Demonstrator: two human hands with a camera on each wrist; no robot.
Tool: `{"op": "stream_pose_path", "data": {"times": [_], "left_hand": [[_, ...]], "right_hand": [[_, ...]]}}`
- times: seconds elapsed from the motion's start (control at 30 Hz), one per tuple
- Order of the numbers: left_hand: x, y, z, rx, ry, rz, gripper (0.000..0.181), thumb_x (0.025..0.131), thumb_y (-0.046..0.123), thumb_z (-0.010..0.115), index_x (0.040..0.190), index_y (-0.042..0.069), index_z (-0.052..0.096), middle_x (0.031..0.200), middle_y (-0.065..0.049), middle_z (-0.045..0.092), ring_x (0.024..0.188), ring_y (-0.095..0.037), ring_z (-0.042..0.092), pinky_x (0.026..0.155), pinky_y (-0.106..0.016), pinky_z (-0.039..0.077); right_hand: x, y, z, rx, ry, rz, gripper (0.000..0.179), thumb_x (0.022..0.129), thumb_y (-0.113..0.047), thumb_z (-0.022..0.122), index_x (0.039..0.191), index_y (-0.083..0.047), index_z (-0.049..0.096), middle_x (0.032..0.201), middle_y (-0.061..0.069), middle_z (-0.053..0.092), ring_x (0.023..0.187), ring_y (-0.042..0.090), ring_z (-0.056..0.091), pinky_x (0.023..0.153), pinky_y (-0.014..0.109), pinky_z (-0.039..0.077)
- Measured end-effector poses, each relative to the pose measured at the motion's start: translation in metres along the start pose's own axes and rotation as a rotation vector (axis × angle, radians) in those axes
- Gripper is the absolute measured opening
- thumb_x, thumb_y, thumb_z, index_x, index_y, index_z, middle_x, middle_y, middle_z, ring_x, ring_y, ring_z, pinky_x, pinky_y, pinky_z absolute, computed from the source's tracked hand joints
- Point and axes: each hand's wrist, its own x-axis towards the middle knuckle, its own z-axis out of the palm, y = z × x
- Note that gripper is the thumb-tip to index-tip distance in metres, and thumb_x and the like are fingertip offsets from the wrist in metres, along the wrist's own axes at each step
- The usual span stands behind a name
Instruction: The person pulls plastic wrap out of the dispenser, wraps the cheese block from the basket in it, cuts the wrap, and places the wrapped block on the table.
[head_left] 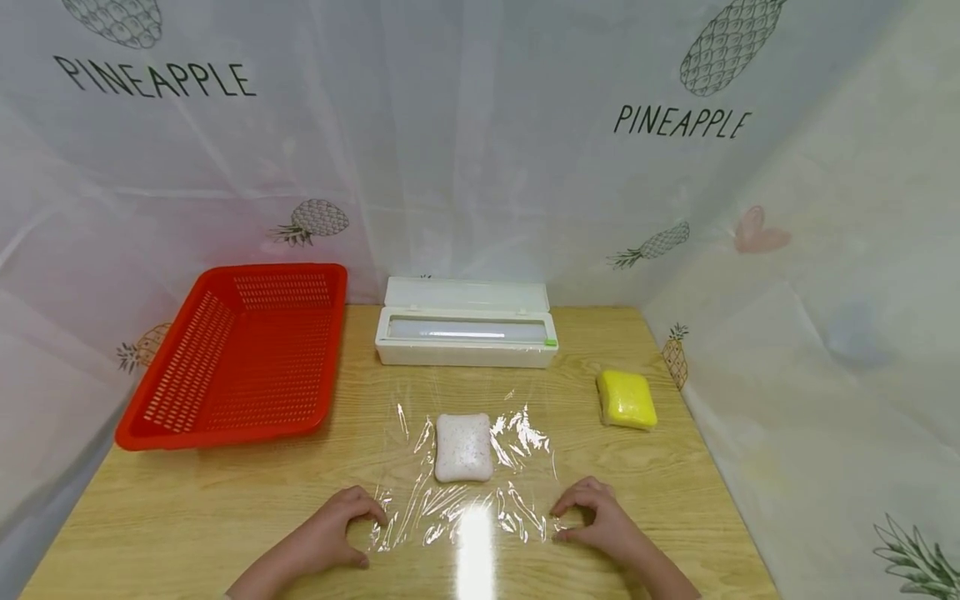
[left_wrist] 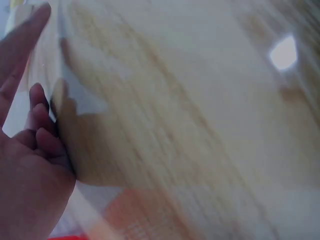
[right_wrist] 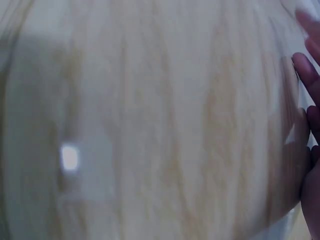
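A sheet of clear plastic wrap [head_left: 517, 508] lies wrinkled on the wooden table, in front of a white wrap dispenser. Amid the wrap sits a white, speckled, pillow-shaped square block [head_left: 463, 448]. At the wrap's near left corner is my left hand [head_left: 336, 529], fingertips right at its edge and thumb apart from them; the left wrist view shows the hand [left_wrist: 32, 165] with thumb and fingers spread. My right hand [head_left: 597, 518] is at the near right corner, fingers bent, with a gap to the thumb. Only its fingers [right_wrist: 311, 80] and palm edge show in the right wrist view.
The white dispenser [head_left: 465, 354] stands at the back with its lid raised and a roll inside. A red plastic basket [head_left: 330, 392] is at the left. On the right lies a shiny yellow square block [head_left: 627, 400]. A pineapple-print curtain [head_left: 465, 167] hangs around the table.
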Motion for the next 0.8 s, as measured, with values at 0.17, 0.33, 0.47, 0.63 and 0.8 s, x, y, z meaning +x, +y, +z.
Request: {"op": "stream_pose_path", "data": {"times": [0.17, 0.33, 0.47, 0.63, 0.8], "left_hand": [[-0.0005, -0.0025, 0.003, 0.037, 0.042, 0.042, 0.046, 0.056, 0.012, 0.09, 0.092, 0.032, 0.069, 0.094, 0.019, 0.049, 0.095, -0.007, 0.046, 0.082, -0.031, 0.043], [-0.001, -0.0044, 0.0035, 0.03, 0.041, 0.029, 0.035, 0.06, 0.019, 0.09, 0.085, 0.034, 0.07, 0.093, 0.019, 0.045, 0.095, -0.006, 0.043, 0.082, -0.03, 0.043], [-0.002, -0.0049, 0.0001, 0.013, 0.003, 0.02, 0.029, 0.065, 0.022, 0.088, 0.085, 0.033, 0.071, 0.096, 0.019, 0.046, 0.097, -0.007, 0.043, 0.085, -0.03, 0.044], [-0.0015, -0.0064, -0.0025, 0.029, -0.002, 0.069, 0.024, 0.069, 0.02, 0.086, 0.084, 0.031, 0.072, 0.097, 0.017, 0.049, 0.096, -0.007, 0.046, 0.083, -0.031, 0.045], [0.001, -0.008, -0.0028, 0.031, -0.008, 0.088, 0.022, 0.07, 0.017, 0.086, 0.078, 0.03, 0.071, 0.095, 0.018, 0.048, 0.092, -0.004, 0.046, 0.079, -0.029, 0.046]], "right_hand": [[0.0015, 0.0022, -0.0027, -0.066, -0.077, -0.093, 0.04, 0.06, -0.03, 0.091, 0.095, -0.024, 0.072, 0.1, -0.007, 0.067, 0.098, 0.014, 0.048, 0.091, 0.027, 0.015], [0.0011, 0.003, -0.0073, -0.129, -0.141, -0.178, 0.044, 0.061, -0.03, 0.09, 0.1, -0.026, 0.07, 0.103, -0.011, 0.065, 0.103, 0.012, 0.047, 0.091, 0.027, 0.014], [0.0011, 0.0047, -0.009, -0.145, -0.169, -0.239, 0.04, 0.065, -0.025, 0.088, 0.1, -0.026, 0.071, 0.105, -0.01, 0.063, 0.105, 0.012, 0.047, 0.092, 0.027, 0.014], [0.0003, 0.0075, -0.0087, -0.133, -0.163, -0.251, 0.027, 0.071, -0.021, 0.085, 0.096, -0.025, 0.077, 0.104, -0.01, 0.063, 0.104, 0.012, 0.047, 0.091, 0.027, 0.016], [-0.0012, 0.0098, -0.0077, -0.125, -0.133, -0.243, 0.016, 0.075, -0.021, 0.083, 0.09, -0.026, 0.078, 0.102, -0.011, 0.064, 0.103, 0.012, 0.048, 0.091, 0.029, 0.019]]}}
